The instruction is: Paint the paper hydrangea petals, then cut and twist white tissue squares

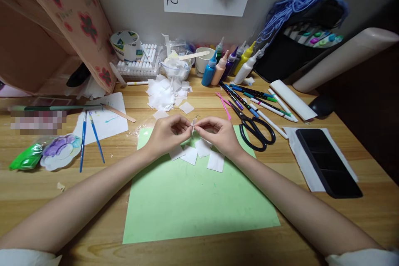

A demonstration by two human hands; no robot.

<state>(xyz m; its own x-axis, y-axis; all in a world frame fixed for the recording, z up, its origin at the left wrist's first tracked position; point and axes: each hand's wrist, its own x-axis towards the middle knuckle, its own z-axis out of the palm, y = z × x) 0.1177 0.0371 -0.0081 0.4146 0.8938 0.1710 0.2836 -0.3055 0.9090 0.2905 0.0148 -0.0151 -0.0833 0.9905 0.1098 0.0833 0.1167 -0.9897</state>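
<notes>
My left hand (170,133) and my right hand (220,135) meet above the top part of a green sheet (199,199). Between their fingertips they pinch a small piece of white paper (193,124), pointing upward and partly covered by the fingers. Several white paper squares (215,161) lie on the green sheet just below the hands. Beyond the hands is a heap of white paper pieces (161,93), with a few loose squares (186,107) beside it.
Black scissors (255,131) and several pens (269,121) lie to the right, with a phone (327,162) on white paper. Paint bottles (208,70) and a clear bowl (176,68) stand behind. Brushes (83,143) and a paint palette (60,152) are at left.
</notes>
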